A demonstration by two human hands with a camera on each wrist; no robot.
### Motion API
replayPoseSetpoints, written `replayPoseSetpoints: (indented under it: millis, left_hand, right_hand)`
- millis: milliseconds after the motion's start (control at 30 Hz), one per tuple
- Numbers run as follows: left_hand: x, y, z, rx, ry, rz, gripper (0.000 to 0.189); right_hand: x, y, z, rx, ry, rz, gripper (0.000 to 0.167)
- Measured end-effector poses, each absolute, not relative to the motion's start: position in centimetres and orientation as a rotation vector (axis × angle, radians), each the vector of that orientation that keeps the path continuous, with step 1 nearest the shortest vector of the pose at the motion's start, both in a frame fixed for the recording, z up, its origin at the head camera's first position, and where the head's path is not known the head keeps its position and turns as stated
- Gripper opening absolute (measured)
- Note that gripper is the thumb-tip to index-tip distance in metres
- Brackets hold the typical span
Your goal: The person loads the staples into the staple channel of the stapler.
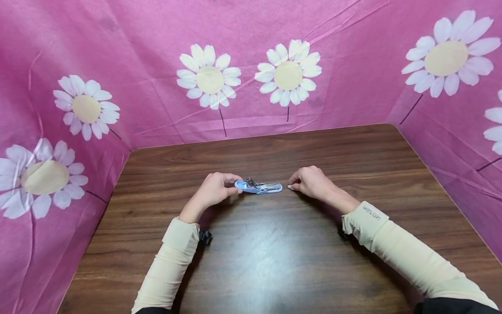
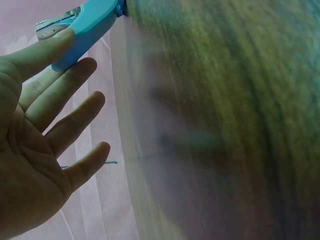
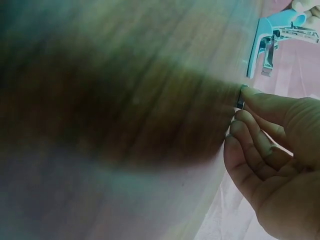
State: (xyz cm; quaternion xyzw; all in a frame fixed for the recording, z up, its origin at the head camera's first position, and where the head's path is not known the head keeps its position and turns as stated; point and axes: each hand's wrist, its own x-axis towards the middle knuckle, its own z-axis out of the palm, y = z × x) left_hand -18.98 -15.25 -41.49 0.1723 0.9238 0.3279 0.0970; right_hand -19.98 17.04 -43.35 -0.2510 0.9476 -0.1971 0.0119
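A light blue stapler [image 1: 259, 187] lies low over the middle of the table, opened up so that its metal magazine shows. My left hand [image 1: 213, 188] pinches the stapler's left end between thumb and fingers. In the left wrist view, the thumb presses on the blue body [image 2: 95, 35] while the other fingers spread loosely. To the right, a little apart from the stapler's tip, my right hand [image 1: 311, 183] pinches a small silvery piece [image 1: 289, 186], which looks like a short staple strip. The right wrist view shows that piece [image 3: 241, 103] at the thumb tip, mostly covered by fingers.
A brown wood-grain table [image 1: 266, 270] lies under both hands. Pink cloth [image 1: 251, 26] with white flowers hangs along the back and both sides of the table. A dark wrist device [image 1: 205, 237] sits at the left cuff.
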Motion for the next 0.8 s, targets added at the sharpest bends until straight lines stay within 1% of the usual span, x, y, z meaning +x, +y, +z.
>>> replayPoseSetpoints:
  millis: [333,800]
  left_hand:
    - [-18.9,-15.2,-41.2,0.514,2.734,0.953,0.025]
    - [-18.8,-15.1,-41.2,0.541,2.759,0.934,0.025]
  right_hand:
    - [-20.1,17.3,-43.5,-0.84,2.96,-0.623,0.003]
    - [-20.4,18.6,-42.9,-0.747,2.953,-0.743,0.004]
